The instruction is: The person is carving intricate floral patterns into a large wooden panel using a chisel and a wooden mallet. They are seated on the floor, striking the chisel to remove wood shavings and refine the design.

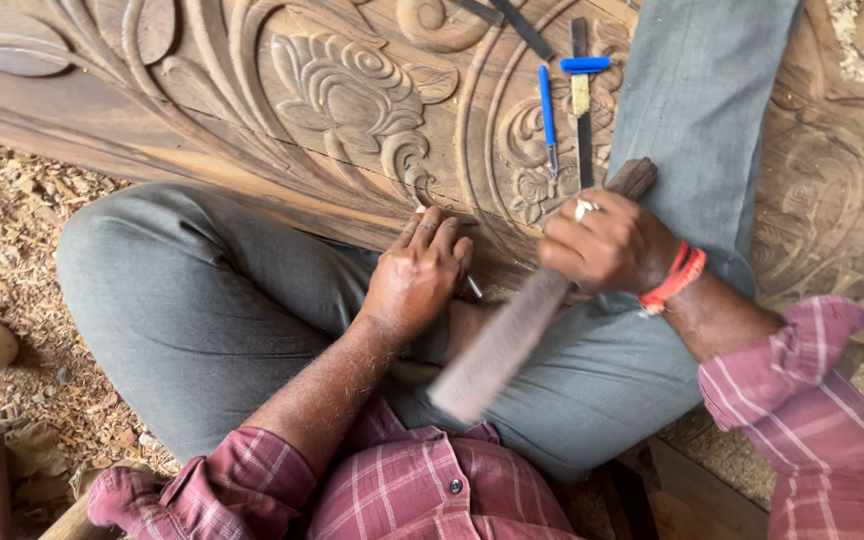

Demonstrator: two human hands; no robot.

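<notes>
wood shavings (12,250) litter ground beside carved wooden panel (352,100).

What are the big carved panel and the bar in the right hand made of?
The carved panel looks like solid brown hardwood, matt and unvarnished: grain shows, and wood chips lie beside it. The bar in the right hand also looks like wood, dark and worn, though it is blurred. The left hand grips a tool with a metal-looking tip.
</notes>
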